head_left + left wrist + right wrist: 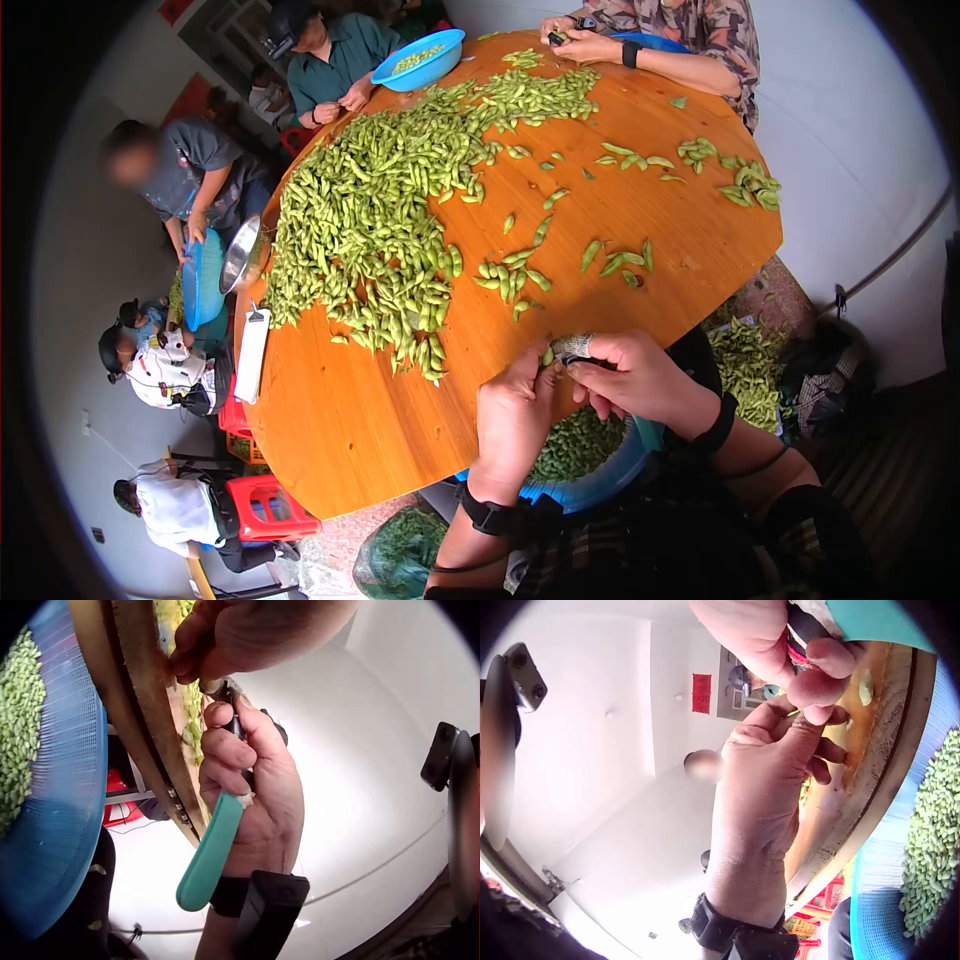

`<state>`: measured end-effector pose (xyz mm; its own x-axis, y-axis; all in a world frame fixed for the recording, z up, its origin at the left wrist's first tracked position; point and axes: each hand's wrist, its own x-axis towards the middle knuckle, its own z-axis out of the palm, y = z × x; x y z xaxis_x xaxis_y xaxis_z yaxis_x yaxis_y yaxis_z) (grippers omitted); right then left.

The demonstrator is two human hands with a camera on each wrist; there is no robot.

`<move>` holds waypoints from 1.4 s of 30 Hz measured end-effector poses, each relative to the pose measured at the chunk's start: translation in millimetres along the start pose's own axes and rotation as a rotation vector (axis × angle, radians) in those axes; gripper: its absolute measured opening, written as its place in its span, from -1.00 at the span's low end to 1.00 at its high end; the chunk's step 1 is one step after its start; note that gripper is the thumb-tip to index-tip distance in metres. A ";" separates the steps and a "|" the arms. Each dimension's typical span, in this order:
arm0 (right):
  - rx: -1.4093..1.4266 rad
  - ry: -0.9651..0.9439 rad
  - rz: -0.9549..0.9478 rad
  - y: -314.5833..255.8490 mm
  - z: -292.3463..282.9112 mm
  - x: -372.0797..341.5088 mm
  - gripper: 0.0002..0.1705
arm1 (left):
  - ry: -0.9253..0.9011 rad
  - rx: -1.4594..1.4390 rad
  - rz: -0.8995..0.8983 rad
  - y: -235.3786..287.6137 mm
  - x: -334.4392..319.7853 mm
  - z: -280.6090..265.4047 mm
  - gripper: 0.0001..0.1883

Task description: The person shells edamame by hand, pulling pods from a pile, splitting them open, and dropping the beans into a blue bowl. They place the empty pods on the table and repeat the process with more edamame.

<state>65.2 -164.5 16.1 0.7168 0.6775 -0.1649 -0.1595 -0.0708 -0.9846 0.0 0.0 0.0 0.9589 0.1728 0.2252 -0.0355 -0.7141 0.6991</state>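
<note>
My left hand (515, 410) pinches a green soybean pod (548, 356) above the table's near edge. Against it, my right hand (640, 375) works with its fingertips meeting the left ones, a grey wrapping (573, 346) round one digit. In the left wrist view, curled right fingers grip a tool by its teal handle (210, 855); its working end is hidden. Below both hands stands a blue basin (94, 795) of shelled green beans (580, 450). In the right wrist view, the left fingers (769, 716) and thumb come together beside the right fingertips.
A large heap of pods (370, 220) covers the left and far parts of the wooden table (400, 440). Small groups of pods (515, 278) lie nearer. Other people sit around with blue basins (418, 62). A bag of pods (748, 370) stands at right, a red stool (270, 508) at left.
</note>
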 end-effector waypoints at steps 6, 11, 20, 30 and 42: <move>-0.068 0.014 -0.010 -0.9 8.5 -2.4 -0.84 | 0.015 0.107 0.012 2.9 -3.6 -2.5 -0.69; -0.051 0.038 -0.045 6.3 9.9 0.1 -0.86 | 0.127 0.164 0.148 -0.5 -5.5 1.9 -0.73; 0.175 -0.033 0.096 -5.5 6.0 0.0 -0.83 | -0.099 -0.371 -0.110 -8.8 -3.4 -7.6 -0.91; 0.049 -0.019 0.095 -13.9 2.0 -8.1 -0.79 | -0.101 -0.419 0.146 -27.2 3.3 -16.4 -0.84; -0.252 0.196 -0.270 1.2 7.9 -10.4 -0.81 | -0.029 -1.180 -0.352 10.5 -9.5 -6.9 -0.86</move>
<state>52.1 -165.9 17.0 0.8296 0.5459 0.1177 0.2059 -0.1031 -0.9731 -11.4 -4.5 9.9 0.9731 0.2059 -0.1038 0.0076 0.4216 0.9068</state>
